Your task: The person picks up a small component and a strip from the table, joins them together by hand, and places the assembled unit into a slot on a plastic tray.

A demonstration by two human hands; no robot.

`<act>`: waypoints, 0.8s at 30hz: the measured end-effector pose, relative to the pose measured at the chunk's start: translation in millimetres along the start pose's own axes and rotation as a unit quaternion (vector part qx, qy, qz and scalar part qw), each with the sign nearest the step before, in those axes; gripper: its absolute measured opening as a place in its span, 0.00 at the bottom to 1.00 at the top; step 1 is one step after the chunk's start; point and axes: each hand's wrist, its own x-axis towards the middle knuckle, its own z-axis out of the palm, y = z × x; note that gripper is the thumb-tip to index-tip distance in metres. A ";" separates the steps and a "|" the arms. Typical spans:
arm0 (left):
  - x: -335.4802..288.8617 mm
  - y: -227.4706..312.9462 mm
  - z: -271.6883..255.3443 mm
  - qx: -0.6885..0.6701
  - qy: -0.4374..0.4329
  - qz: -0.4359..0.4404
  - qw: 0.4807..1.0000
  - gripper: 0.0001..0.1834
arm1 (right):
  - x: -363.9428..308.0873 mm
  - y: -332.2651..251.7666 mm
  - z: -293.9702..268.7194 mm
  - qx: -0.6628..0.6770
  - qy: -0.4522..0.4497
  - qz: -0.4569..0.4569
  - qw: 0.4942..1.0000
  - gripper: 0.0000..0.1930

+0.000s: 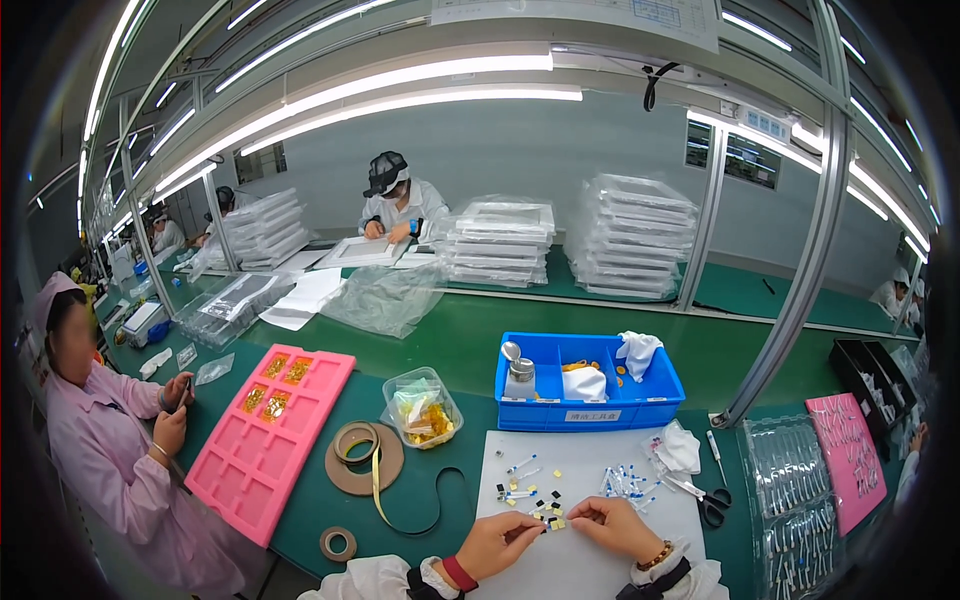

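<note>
Over a white work mat [600,455], my left hand [497,543] is closed in a pinch, its fingertips at a small cluster of black and pale yellow pieces [553,522]. My right hand [614,527] also pinches, just right of the same cluster. Whatever sits between the fingers of either hand is too small to make out. Several small blue-and-white parts [516,490] are scattered beyond my left hand. A larger heap of blue-and-white parts [628,484] lies beyond my right hand, near a crumpled white cloth [678,450].
Behind the mat stands a blue divided bin [590,414] holding a metal-topped bottle and cloths. Scissors [712,505] and clear trays [790,500] lie to the right. Leftward are tape rolls [338,543], a plastic tub [424,405], a pink tray [270,440] and a seated co-worker [120,440].
</note>
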 end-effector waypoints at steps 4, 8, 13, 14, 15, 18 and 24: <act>-0.1 -1.0 0.3 0.003 0.000 0.003 1.000 0.08 | -0.1 -3.6 -1.2 -0.015 0.000 0.007 1.000 0.08; 2.3 3.2 -0.6 0.003 0.002 0.007 1.000 0.07 | 2.2 0.9 -1.3 -0.007 0.002 -0.009 1.000 0.08; 2.9 2.0 -1.1 0.007 -0.005 0.003 1.000 0.07 | 2.6 3.0 -1.2 0.000 0.003 -0.008 1.000 0.08; 2.5 1.5 -1.0 0.006 -0.005 0.002 1.000 0.07 | 2.6 3.3 -0.9 0.000 0.003 -0.007 1.000 0.08; 1.6 1.4 -0.9 0.007 -0.003 0.002 1.000 0.07 | 2.3 3.5 -0.6 -0.001 0.002 -0.009 1.000 0.08; -2.2 2.4 -1.2 0.009 -0.003 0.001 1.000 0.07 | -0.3 3.5 1.6 -0.001 0.001 -0.012 1.000 0.08; -4.7 4.2 1.3 0.003 0.000 0.013 1.000 0.07 | -5.8 1.2 2.7 -0.009 0.007 -0.008 1.000 0.08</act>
